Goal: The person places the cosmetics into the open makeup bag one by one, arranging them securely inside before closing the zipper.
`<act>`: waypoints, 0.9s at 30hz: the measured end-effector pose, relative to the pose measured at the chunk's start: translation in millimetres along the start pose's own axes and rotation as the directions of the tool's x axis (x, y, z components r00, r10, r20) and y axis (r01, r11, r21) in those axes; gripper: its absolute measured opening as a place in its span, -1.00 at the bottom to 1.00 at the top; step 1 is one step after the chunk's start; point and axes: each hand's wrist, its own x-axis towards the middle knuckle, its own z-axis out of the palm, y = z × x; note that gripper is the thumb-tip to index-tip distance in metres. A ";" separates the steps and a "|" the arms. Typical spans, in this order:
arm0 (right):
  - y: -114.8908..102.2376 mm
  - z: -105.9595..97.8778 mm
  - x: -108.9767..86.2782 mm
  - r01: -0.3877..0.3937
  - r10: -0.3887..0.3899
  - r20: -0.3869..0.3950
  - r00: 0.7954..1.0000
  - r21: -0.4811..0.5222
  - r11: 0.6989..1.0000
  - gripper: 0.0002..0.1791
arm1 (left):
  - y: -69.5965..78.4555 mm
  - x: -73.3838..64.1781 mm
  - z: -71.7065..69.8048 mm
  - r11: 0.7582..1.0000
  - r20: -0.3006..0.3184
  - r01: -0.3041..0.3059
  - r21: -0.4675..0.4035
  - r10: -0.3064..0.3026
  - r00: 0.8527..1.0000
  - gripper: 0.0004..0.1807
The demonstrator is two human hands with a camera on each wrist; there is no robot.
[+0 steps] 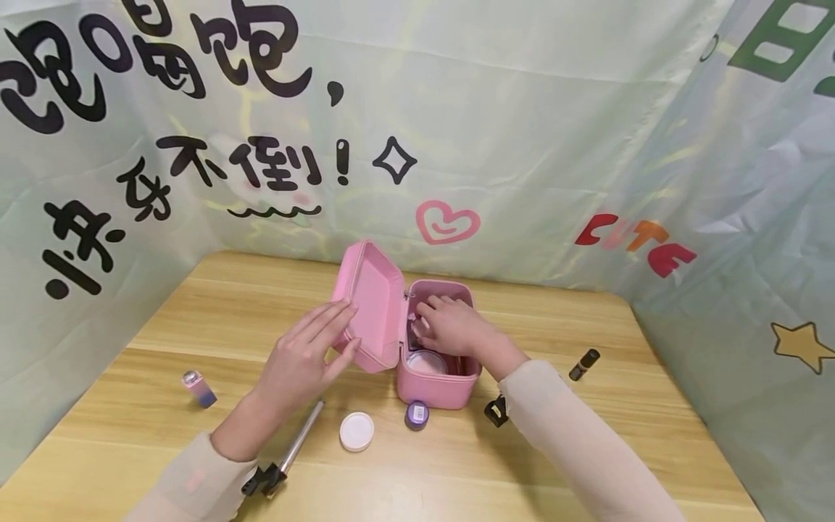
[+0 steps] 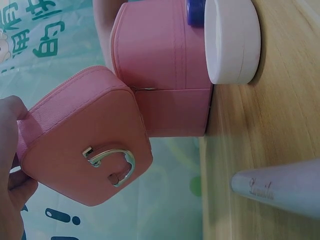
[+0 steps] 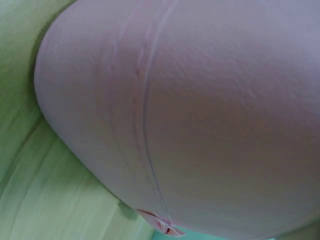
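Note:
A pink cosmetic case (image 1: 437, 391) stands on the table with its lid (image 1: 378, 304) swung out to the left. My left hand (image 1: 303, 359) grips the lid's edge, fingers over one side and thumb on the other; in the left wrist view, the lid's metal handle (image 2: 112, 162) shows. My right hand (image 1: 453, 326) reaches down into the case, fingers bent, and whether they hold anything is hidden. Near it inside lies a round pale-topped container (image 1: 427, 362), with darker items beside it. The right wrist view is filled by the case's pink wall (image 3: 215, 115).
Before the case stand a small purple jar (image 1: 417, 415) and a round white container (image 1: 356, 432). A slim silvery tube (image 1: 305, 435) lies near the left forearm. Farther left is a pink-and-blue stick (image 1: 198, 388); a black tube (image 1: 583, 365) lies right. Printed cloth (image 1: 522, 145) hangs behind.

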 end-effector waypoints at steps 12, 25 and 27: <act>2.3 -6.3 -12.8 -0.015 0.016 -0.059 0.998 0.024 1.000 -0.64 | 0.9 -1.0 1.3 1.000 0.014 0.010 -0.001 -0.010 1.000 -0.44; 6.4 -23.8 -41.9 -0.044 0.049 -0.126 0.991 0.041 0.998 -0.60 | 2.2 -0.9 1.4 1.000 -0.002 0.017 -0.012 -0.017 1.000 -0.46; 6.3 -25.7 -46.6 -0.050 0.056 -0.141 0.988 0.040 0.998 -0.58 | 2.6 -0.3 1.3 1.000 -0.004 0.016 -0.014 -0.016 1.000 -0.45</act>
